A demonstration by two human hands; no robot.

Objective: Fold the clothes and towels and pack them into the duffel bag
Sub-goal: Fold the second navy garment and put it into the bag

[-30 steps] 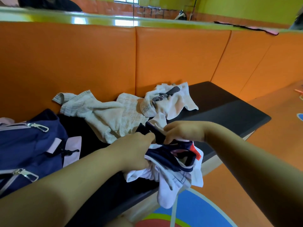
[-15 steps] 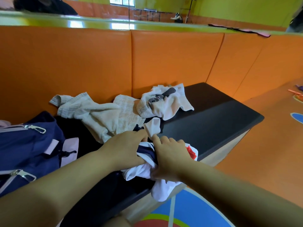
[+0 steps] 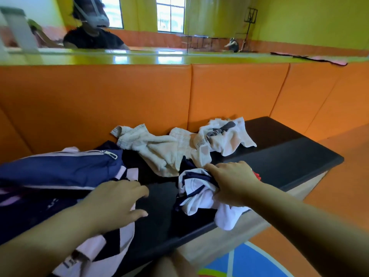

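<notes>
Right hand [image 3: 233, 184]: fingers grasp the crumpled white-and-navy cloth garment [image 3: 194, 189].
Left hand [image 3: 117, 202]: fingers released.
Do well: spread it flat before folding.

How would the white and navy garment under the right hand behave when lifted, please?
Probably floppy: the white and navy garment lies crumpled, one end drooping over the bench edge. Likely light, being thin cloth. It may unfurl from the right hand.

A black padded worktop [image 3: 279, 156] runs along an orange cushioned backrest [image 3: 99, 106]. A glossy green ledge [image 3: 139, 58] tops the backrest, with a mirror [image 3: 209, 17] above it. The orange floor [image 3: 349, 176] bears a blue circle marking [image 3: 249, 262].
</notes>
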